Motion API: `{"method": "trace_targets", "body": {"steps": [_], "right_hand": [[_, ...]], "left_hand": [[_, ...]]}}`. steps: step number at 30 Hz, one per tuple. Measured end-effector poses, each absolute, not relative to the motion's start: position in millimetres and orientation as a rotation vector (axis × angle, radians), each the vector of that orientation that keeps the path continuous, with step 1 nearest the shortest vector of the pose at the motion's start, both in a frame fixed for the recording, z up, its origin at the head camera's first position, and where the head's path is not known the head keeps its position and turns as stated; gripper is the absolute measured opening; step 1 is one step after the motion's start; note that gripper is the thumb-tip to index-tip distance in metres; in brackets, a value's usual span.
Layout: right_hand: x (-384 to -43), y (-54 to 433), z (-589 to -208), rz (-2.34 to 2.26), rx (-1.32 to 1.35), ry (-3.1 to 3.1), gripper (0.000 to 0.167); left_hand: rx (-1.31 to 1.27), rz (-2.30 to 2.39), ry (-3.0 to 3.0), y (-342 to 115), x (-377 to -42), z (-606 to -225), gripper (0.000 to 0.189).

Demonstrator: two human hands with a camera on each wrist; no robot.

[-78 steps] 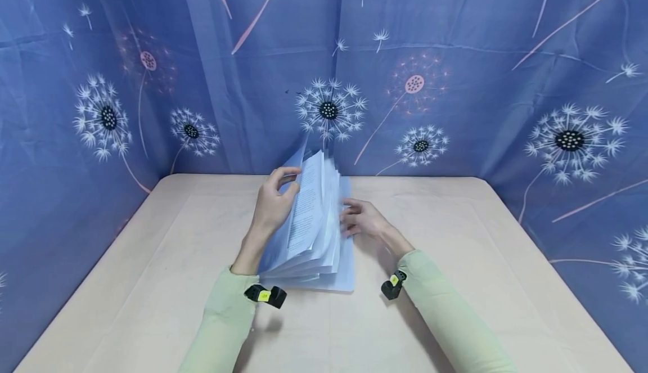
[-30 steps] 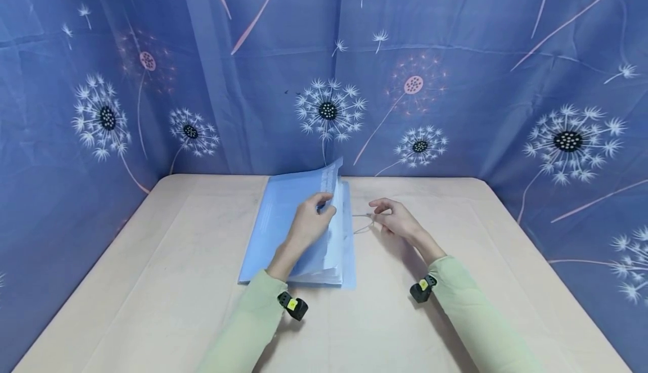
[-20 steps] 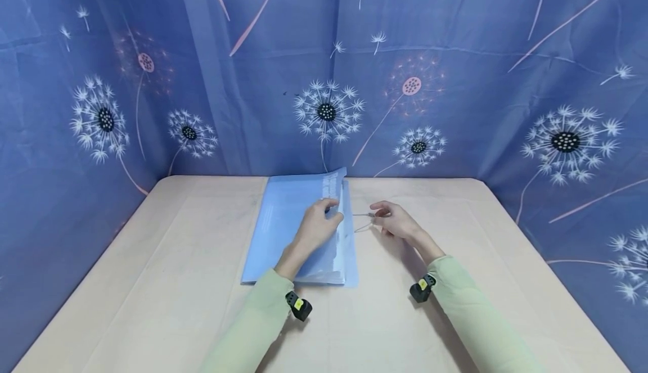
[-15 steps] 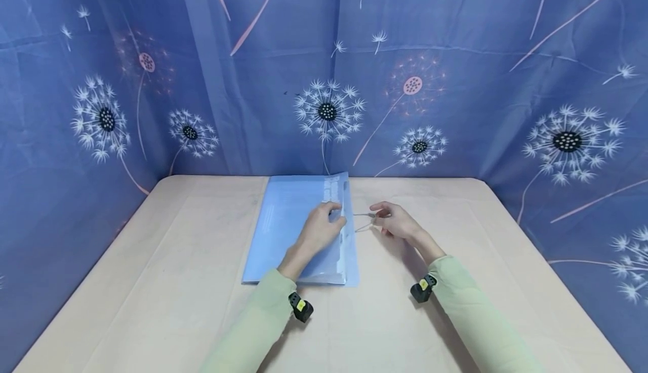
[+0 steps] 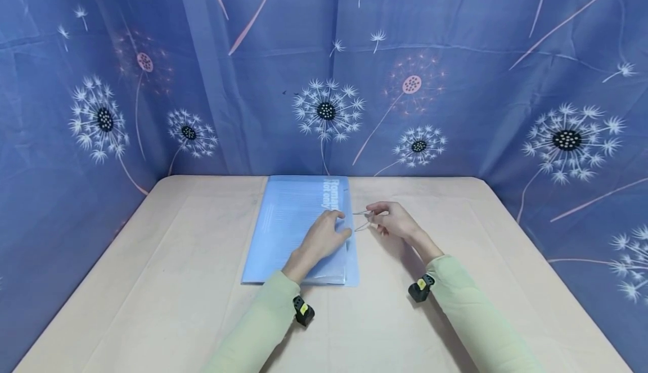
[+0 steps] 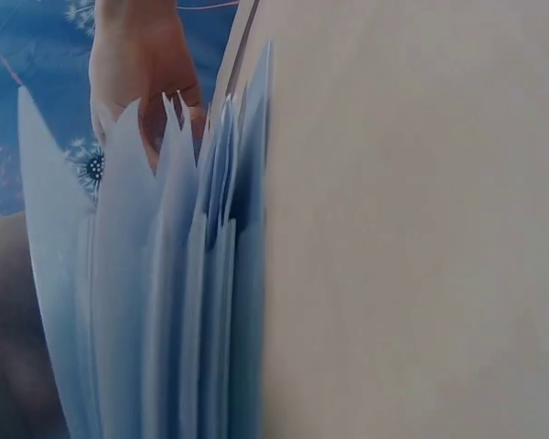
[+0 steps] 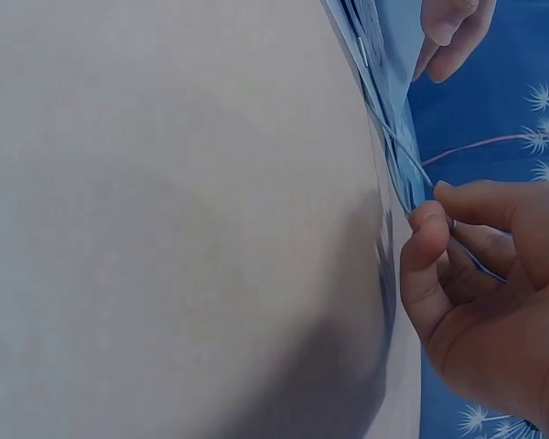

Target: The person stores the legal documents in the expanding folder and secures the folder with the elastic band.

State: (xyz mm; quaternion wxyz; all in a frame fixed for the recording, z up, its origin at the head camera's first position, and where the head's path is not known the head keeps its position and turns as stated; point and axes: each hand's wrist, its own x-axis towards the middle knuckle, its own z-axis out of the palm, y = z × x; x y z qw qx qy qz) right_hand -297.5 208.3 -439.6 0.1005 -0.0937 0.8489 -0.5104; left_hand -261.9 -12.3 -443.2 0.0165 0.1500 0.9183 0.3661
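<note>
A translucent blue plastic folder (image 5: pixel 283 210), with papers showing through and white print near its right edge, lies on the table. My left hand (image 5: pixel 322 237) rests on its cover by the right edge, thumb and fingers apart. To the right, my right hand (image 5: pixel 395 221) pinches a thin grey cord (image 5: pixel 360 228) between thumb and index finger. This cord (image 7: pixel 404 151) runs as a loop from the folder's edge to the fingertips in the right wrist view. The left wrist view looks along the folder's end, where sheets (image 6: pixel 169 274) stand slightly fanned.
The pale cloth-covered table (image 5: pixel 167 283) extends around the folder on both sides and in front. Behind it hangs a blue curtain (image 5: pixel 243 108) with dandelion prints. Black cameras sit on both wrists, against light green sleeves (image 5: pixel 258 319).
The folder's blue cover has come down over the papers under my left hand, which has moved right and now lies flatter on it. My right hand has drawn the cord out rightward.
</note>
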Motion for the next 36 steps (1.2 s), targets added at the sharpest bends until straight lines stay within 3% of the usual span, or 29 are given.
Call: {"method": "trace_targets", "body": {"steps": [12, 26, 36], "right_hand": [[-297.1, 205.9, -436.6, -1.561, -0.257, 2.471, 0.043], [-297.2, 191.8, -436.7, -1.504, -0.251, 2.663, 0.049], [-297.2, 172.2, -431.5, -1.434, -0.234, 2.704, 0.028]], "left_hand": [[0.531, 1.059, 2.799, -20.6, -262.1, -444.0, 0.063], [0.268, 0.549, 2.997, -35.0, -261.0, -442.3, 0.109], [0.315, 0.358, 2.937, -45.8, -265.6, -435.1, 0.107]]}}
